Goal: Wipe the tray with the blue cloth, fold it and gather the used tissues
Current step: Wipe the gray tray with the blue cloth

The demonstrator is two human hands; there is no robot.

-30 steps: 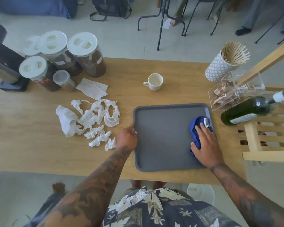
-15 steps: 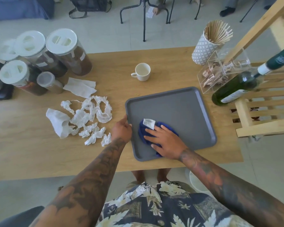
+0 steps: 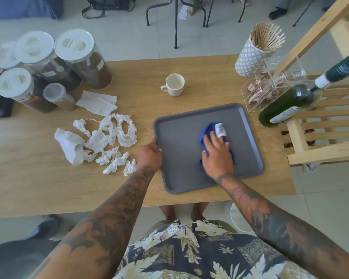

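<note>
A grey rectangular tray (image 3: 181, 178) lies on the wooden table in front of me. My right hand (image 3: 217, 156) presses a bunched blue cloth (image 3: 207, 130) with a white label flat against the tray's middle; most of the cloth is hidden under my palm. My left hand (image 3: 150, 156) grips the tray's left rim. Several crumpled white tissues (image 3: 107, 141) lie scattered on the table to the left of the tray, with a flatter tissue (image 3: 98, 103) behind them.
A white cup (image 3: 174, 84) stands behind the tray. Several lidded jars (image 3: 77, 57) crowd the back left. At the right are a patterned holder of wooden sticks (image 3: 250, 57), a clear box (image 3: 270, 91), a green bottle (image 3: 286, 107) and a wooden rack (image 3: 322, 125).
My right hand slid the blue cloth from the tray's right edge to its near left part, then back toward the middle. My left hand kept hold of the left rim.
</note>
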